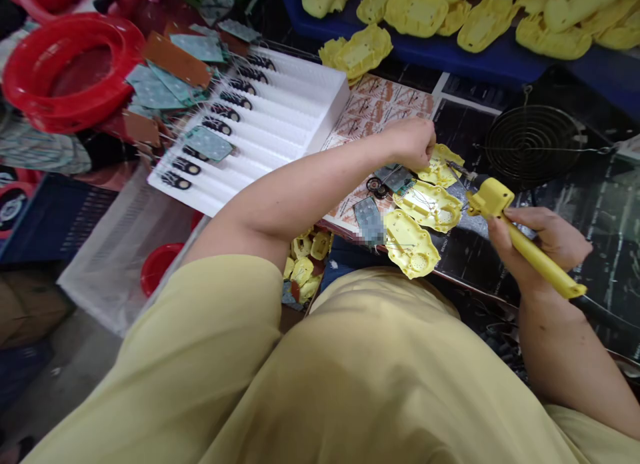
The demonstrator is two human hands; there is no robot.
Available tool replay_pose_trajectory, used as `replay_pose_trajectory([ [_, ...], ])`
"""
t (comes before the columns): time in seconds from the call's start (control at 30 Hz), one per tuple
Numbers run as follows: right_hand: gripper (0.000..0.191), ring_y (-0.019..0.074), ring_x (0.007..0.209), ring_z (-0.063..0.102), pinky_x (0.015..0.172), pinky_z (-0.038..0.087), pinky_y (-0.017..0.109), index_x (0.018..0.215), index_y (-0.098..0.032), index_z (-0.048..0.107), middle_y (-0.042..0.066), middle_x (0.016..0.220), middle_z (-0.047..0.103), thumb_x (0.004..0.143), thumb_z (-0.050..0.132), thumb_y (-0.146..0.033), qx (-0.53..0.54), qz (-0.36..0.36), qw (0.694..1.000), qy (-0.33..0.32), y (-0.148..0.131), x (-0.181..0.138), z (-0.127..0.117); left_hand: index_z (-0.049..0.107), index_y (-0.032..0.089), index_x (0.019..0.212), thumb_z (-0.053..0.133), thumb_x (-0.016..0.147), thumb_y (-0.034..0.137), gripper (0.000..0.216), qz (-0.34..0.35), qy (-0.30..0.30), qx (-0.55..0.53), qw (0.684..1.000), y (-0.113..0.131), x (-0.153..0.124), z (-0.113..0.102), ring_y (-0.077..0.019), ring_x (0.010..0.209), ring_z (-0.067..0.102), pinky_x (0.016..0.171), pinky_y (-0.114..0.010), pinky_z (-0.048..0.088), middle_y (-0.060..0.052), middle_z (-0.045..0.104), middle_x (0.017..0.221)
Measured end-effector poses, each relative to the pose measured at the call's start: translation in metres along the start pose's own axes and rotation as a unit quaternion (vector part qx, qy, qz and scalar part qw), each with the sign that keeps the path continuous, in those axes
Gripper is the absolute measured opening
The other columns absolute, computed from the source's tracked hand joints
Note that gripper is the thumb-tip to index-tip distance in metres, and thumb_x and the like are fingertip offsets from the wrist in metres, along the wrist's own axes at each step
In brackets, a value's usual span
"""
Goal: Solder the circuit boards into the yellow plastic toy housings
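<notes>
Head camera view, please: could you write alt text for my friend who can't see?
A person's right hand holds a yellow tool pointed at the farthest of three yellow shells, with the left hand close beside that shell. To the left lies a white ridged tray bearing black parts; behind, a blue bin holds more yellow shells.

head camera | above the torso (pixel 390 364) | looks forward, down | workbench (pixel 483 251) near

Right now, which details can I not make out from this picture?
All in the head view:
What the left hand holds, if anything: hidden by its own fist.
Whether the yellow tool touches the nearest yellow shell: tip blurred, too small.
Lower part of one circuit board: pixelated.
Blue tray: cut off by the top edge.
</notes>
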State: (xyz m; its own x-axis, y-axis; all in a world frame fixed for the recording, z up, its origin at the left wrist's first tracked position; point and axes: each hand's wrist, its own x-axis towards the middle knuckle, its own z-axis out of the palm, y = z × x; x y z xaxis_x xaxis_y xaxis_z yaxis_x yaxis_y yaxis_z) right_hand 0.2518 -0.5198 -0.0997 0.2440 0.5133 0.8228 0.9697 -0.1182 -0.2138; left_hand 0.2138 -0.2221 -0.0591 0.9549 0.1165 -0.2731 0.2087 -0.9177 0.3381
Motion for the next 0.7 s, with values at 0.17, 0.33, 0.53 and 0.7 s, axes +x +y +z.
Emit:
replay_pose_trajectory([
  [0.17, 0.034, 0.0192, 0.077, 0.084, 0.074, 0.070, 0.027, 0.129, -0.024, 0.080, 0.002, 0.099, 0.087, 0.102, 0.082, -0.044, -0.049, 0.066, 0.996, 0.044, 0.000, -0.013, 0.007, 0.090, 0.026, 0.120, 0.075, 0.083, 0.021, 0.041, -0.022, -0.001, 0.019, 1.000, 0.007, -0.007, -0.004, -0.0296, 0.123, 0.075, 0.107, -0.035, 0.054, -0.005, 0.085, 0.112],
  [0.33, 0.032, 0.0196, 0.074, 0.083, 0.074, 0.071, 0.028, 0.127, -0.025, 0.080, 0.002, 0.102, 0.087, 0.103, 0.080, -0.046, -0.052, 0.047, 0.997, 0.044, 0.005, -0.017, 0.010, 0.089, 0.027, 0.118, 0.075, 0.082, 0.020, 0.039, -0.028, 0.001, 0.020, 0.999, 0.010, -0.009, -0.003, -0.0279, 0.124, 0.075, 0.107, -0.032, 0.053, -0.003, 0.085, 0.115],
  [0.53, 0.039, 0.0212, 0.076, 0.084, 0.072, 0.070, 0.029, 0.130, -0.025, 0.079, 0.005, 0.107, 0.087, 0.105, 0.077, -0.054, -0.031, 0.067, 0.995, 0.060, 0.011, -0.027, 0.009, 0.078, 0.021, 0.140, 0.069, 0.091, 0.028, 0.051, 0.022, 0.044, 0.002, 0.999, -0.009, -0.017, 0.001, -0.0318, 0.138, 0.069, 0.120, -0.038, 0.049, -0.010, 0.078, 0.138],
  [0.7, 0.049, 0.0231, 0.072, 0.081, 0.067, 0.066, 0.028, 0.129, -0.022, 0.081, 0.008, 0.097, 0.086, 0.107, 0.073, -0.065, -0.056, 0.019, 0.997, 0.059, 0.008, -0.023, 0.004, 0.053, 0.023, 0.169, 0.074, 0.091, 0.060, 0.089, 0.001, -0.009, 0.001, 1.000, -0.052, -0.036, -0.008, -0.0378, 0.159, 0.052, 0.133, -0.044, 0.039, -0.012, 0.062, 0.166],
])
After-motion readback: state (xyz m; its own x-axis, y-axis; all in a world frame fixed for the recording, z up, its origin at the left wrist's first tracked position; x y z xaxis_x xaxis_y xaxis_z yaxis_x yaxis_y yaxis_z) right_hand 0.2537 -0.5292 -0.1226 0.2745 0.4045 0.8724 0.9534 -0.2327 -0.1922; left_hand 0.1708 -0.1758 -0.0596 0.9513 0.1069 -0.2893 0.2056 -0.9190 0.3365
